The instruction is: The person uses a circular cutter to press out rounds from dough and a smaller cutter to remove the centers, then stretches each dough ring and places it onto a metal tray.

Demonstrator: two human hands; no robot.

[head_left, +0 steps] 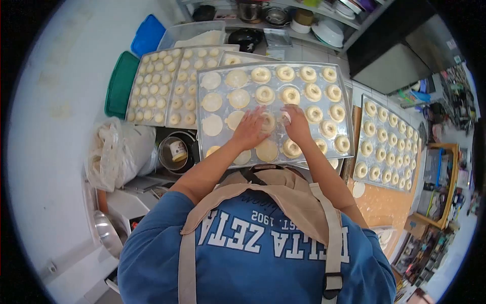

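Note:
A metal tray (206, 134) lies in front of me, set with flat pale rounds (212, 101) on its left side and dough rings (314, 114) on its right. My left hand (250, 127) has its fingers stretched out, the tips against the left edge of a dough ring (268, 123) near the tray's middle. Just right of that ring, the curled fingers of my right hand (297, 123) are around a pale piece of dough (286, 118), mostly hidden by them.
Trays of small dough balls (152, 90) stand at the left, beside a green lid (121, 85). Another tray of dough rings (379, 137) rests on a wooden table (377, 206) at the right. A plastic bag (124, 154) and a pot (167, 154) sit at the near left.

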